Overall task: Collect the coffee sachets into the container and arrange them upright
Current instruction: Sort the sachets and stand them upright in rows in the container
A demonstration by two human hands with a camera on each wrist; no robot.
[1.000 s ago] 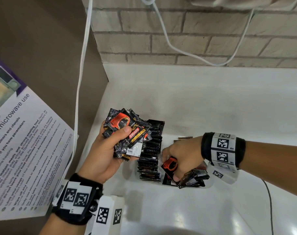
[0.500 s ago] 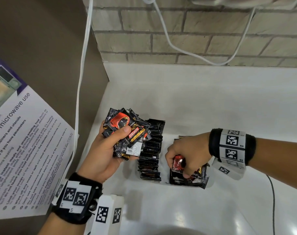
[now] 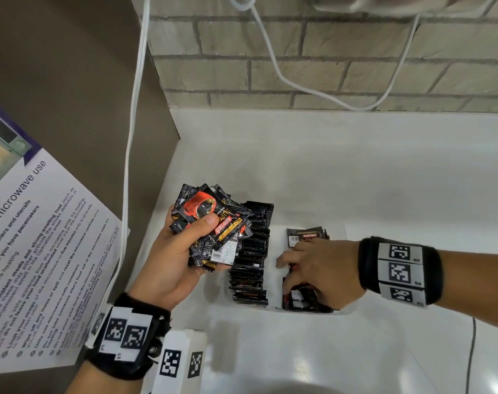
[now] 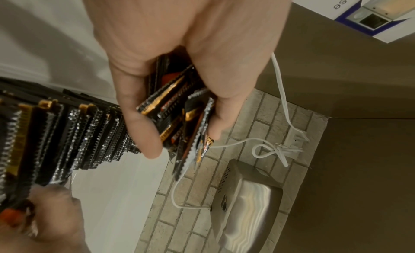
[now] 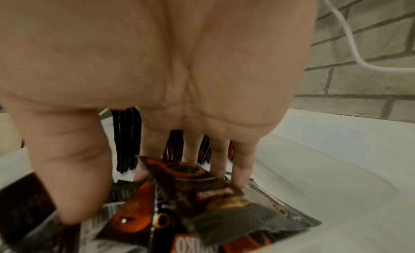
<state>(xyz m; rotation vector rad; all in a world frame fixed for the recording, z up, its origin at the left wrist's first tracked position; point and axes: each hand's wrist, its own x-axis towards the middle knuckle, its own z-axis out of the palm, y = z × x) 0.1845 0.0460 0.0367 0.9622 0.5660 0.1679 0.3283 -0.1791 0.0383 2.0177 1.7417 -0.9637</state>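
My left hand (image 3: 205, 226) grips a bundle of black and red coffee sachets (image 3: 213, 223) above the counter's left end; the left wrist view shows the same bundle (image 4: 170, 104) between thumb and fingers. Beside it, a clear container (image 3: 279, 240) holds a long row of upright sachets (image 3: 252, 257) in its left compartment. My right hand (image 3: 296, 277) reaches into the right compartment, with straight fingers (image 5: 242, 168) touching loose tilted sachets (image 5: 202, 194). A few brown sachets (image 3: 306, 236) lean at that compartment's back. The hand hides part of the pile.
The white counter (image 3: 355, 180) runs back to a brick wall (image 3: 327, 66). A white cable (image 3: 131, 166) hangs at the left corner. A microwave-use notice (image 3: 43, 251) sits on the left wall. A thin dark cord (image 3: 471, 351) lies at the near right.
My right hand carried a red-marked sachet down into the right compartment and let it go; its fingers now lie straight on the pile. The left hand has kept its bundle still.
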